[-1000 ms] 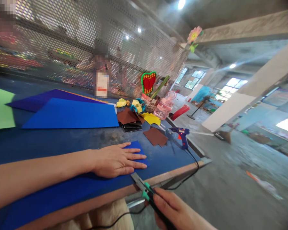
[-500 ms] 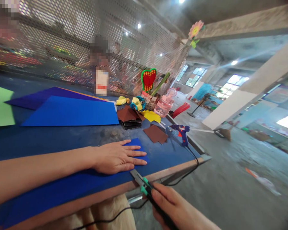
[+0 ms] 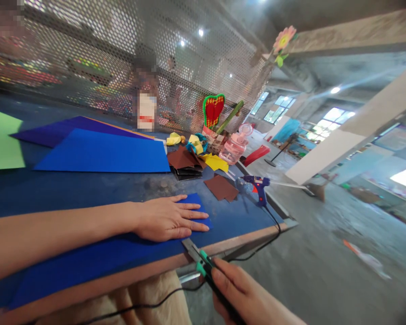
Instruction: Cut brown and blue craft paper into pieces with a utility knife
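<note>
Fingers spread, my left hand [image 3: 171, 219] lies flat on a dark blue sheet [image 3: 88, 266] and presses it against the blue tabletop. Part of the sheet shows beyond my fingertips; its middle is hidden under my hand and forearm. My right hand [image 3: 232, 284] is closed around the black handle of a utility knife [image 3: 199, 258] with green parts near the blade. The knife's wide metal blade points up and left, its tip by the table's near edge, just below my left thumb.
Bright blue sheets [image 3: 104, 153] and a green sheet [image 3: 3, 140] lie at the left. Brown pieces [image 3: 221, 187], yellow scraps [image 3: 216, 162], a pink bottle [image 3: 235, 144] and a glue gun [image 3: 260, 187] with a trailing cord are farther right. Perforated mesh [image 3: 189, 67] stands behind.
The knife tip has shifted slightly left and up in the view beside my left thumb. My left hand stays flat on the blue sheet. The camera view has shifted slightly.
</note>
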A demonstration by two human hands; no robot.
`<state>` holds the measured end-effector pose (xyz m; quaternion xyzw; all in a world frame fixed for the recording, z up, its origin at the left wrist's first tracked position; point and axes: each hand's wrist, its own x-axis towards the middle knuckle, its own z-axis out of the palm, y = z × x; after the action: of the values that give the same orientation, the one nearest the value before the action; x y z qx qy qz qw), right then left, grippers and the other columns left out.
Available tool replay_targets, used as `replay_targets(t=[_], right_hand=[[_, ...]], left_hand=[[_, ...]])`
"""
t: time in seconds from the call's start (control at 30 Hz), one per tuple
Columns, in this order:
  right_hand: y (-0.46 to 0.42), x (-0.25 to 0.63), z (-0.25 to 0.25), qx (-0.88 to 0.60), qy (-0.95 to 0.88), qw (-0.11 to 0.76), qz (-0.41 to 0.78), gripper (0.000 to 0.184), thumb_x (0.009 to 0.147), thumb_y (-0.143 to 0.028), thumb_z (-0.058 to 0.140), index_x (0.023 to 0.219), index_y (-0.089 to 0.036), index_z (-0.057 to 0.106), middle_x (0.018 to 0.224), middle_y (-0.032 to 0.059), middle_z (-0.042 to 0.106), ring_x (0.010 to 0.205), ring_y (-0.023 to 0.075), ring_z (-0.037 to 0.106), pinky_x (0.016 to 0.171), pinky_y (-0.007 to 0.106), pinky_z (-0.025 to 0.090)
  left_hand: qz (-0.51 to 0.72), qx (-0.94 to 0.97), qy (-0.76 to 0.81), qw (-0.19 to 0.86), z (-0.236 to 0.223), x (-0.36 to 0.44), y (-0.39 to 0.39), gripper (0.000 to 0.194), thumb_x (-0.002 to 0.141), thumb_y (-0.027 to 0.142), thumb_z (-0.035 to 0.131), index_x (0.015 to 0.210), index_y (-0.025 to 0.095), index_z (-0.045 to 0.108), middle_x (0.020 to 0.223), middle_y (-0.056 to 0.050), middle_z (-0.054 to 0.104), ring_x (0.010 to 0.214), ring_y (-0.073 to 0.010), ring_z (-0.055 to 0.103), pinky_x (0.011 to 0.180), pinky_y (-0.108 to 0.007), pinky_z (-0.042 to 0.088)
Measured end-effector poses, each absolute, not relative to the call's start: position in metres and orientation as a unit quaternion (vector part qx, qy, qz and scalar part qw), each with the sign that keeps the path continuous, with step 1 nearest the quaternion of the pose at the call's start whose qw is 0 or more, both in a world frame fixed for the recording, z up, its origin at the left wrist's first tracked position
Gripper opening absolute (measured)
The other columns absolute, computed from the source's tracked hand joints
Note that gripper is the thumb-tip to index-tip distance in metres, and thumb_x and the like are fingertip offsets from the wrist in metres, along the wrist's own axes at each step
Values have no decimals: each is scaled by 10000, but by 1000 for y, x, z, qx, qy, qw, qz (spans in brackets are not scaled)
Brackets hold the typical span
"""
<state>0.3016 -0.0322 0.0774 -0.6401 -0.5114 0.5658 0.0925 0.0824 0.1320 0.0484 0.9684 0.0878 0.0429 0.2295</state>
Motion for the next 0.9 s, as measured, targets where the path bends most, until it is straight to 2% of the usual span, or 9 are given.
replay_targets(t=[0.13, 0.33, 0.5, 0.67, 0.9], right_hand=[[-33, 300, 79, -661, -493, 88, 559, 695, 781, -878, 418, 960, -219, 549, 700, -43, 508, 597, 80, 442, 501, 159, 358], [-27, 296, 77, -639, -514, 72, 567, 685, 807, -861, 394, 1028, -233, 555, 666, -51, 503, 525, 86, 456, 458, 180, 345], [-30, 299, 71, -635, -606, 103, 469, 615, 884, -773, 383, 944, -225, 655, 814, 17, 605, 741, 152, 553, 683, 250, 480], [-29, 297, 71, -626, -591, 64, 505, 601, 912, -746, 347, 997, -216, 619, 802, 12, 607, 659, 131, 538, 589, 234, 447], [-28, 291, 71, -618, -602, 61, 503, 657, 871, -805, 311, 912, -213, 592, 724, -3, 551, 647, 136, 530, 619, 250, 436]], left_hand=[[34, 970, 88, 222, 49, 82, 132, 461, 1045, 426, 249, 1505, 438, 282, 1619, 81, 249, 1524, -219, 168, 1229, -567, 6], [31, 972, 90, 216, 48, 82, 133, 464, 1046, 424, 234, 1509, 435, 269, 1622, 93, 228, 1527, -212, 153, 1229, -578, 17], [37, 972, 93, 213, 48, 83, 132, 462, 1042, 419, 258, 1504, 449, 271, 1614, 92, 251, 1522, -214, 172, 1233, -570, 34], [43, 972, 92, 211, 48, 83, 131, 459, 1042, 414, 261, 1500, 443, 284, 1613, 86, 254, 1521, -223, 176, 1228, -589, 43], [38, 973, 87, 211, 48, 83, 133, 463, 1045, 417, 253, 1507, 433, 271, 1617, 79, 247, 1523, -218, 171, 1227, -592, 40]])
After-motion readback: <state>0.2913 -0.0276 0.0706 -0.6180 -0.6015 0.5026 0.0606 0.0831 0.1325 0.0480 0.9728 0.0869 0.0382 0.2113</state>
